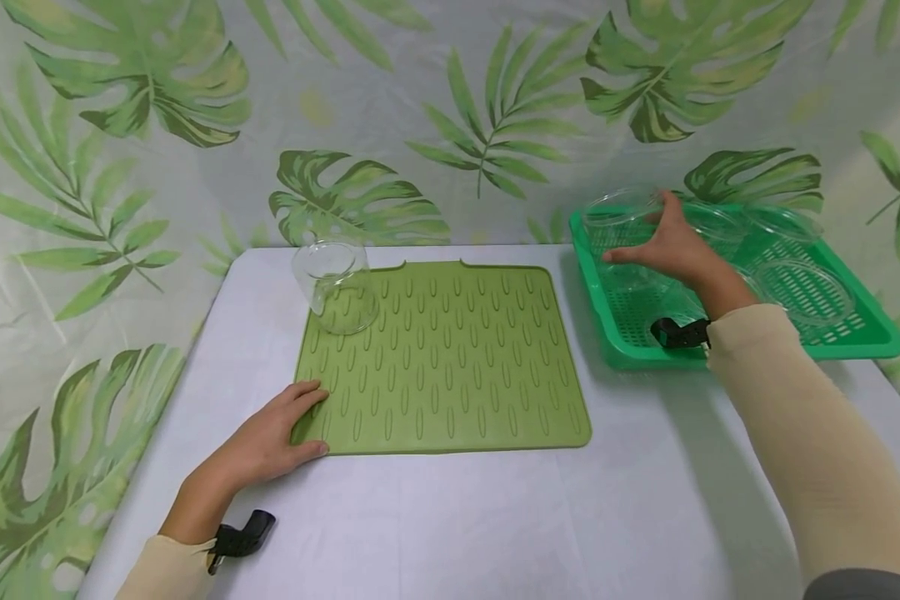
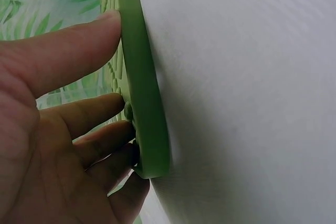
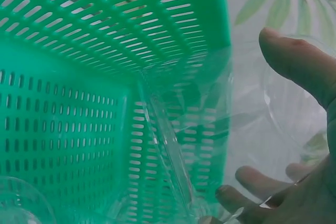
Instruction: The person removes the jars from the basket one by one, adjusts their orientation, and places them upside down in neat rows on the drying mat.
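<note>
My left hand [image 1: 273,437] rests on the near left corner of a green ribbed mat [image 1: 450,358]; the thumb touches its front edge and the fingers lie along its left side. At the back left of the mat, a clear glass [image 1: 345,292] stands partly past the mat's edge. My right hand [image 1: 671,242] reaches into the left part of a green basket [image 1: 615,354]. Its thumb and fingers are spread round a clear glass cup [image 3: 184,135], whose round rim shows by the thumb in the right wrist view. Where the thumb meets the glass is hard to see.
More clear glassware is in the basket, including a wide round piece [image 1: 802,292] and one near the back right [image 1: 783,223]. A white cloth [image 1: 450,525] covers the table. Behind it hangs a leaf-patterned sheet [image 1: 360,100].
</note>
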The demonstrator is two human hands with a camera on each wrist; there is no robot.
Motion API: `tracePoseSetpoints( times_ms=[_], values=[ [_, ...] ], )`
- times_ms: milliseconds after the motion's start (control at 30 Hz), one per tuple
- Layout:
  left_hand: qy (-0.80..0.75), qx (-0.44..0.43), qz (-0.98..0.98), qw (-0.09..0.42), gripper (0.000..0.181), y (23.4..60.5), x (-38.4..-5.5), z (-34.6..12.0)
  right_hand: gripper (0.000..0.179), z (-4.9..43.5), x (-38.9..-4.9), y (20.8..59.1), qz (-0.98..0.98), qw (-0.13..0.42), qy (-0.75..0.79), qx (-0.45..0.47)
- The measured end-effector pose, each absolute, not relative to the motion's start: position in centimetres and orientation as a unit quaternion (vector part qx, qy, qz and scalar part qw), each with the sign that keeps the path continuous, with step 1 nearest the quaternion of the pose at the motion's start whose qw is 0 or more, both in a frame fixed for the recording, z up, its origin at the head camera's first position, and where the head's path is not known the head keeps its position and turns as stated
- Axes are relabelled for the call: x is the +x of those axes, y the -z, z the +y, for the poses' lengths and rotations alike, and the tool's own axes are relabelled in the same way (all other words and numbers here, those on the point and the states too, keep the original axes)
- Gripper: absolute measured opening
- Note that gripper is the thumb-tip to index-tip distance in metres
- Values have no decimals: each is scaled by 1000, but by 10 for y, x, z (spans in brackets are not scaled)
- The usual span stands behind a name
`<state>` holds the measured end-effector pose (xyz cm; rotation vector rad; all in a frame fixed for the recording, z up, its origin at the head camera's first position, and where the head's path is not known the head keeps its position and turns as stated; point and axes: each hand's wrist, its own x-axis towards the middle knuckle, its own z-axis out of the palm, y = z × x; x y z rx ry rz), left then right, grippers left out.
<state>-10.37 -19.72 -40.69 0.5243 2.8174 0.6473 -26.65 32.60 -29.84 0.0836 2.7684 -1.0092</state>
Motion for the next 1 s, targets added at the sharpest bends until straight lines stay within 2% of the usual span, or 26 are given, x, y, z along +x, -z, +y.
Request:
tracePoseSetpoints(
  times_ms=[600, 1000],
  values=[
    [-224, 177, 952, 110, 69, 408, -105, -199, 108, 313, -266, 266, 930, 9, 366, -9],
    [-222, 182, 952, 106, 69, 408, -106, -201, 105, 299, -261, 259, 931, -11, 363, -29]
  ],
)
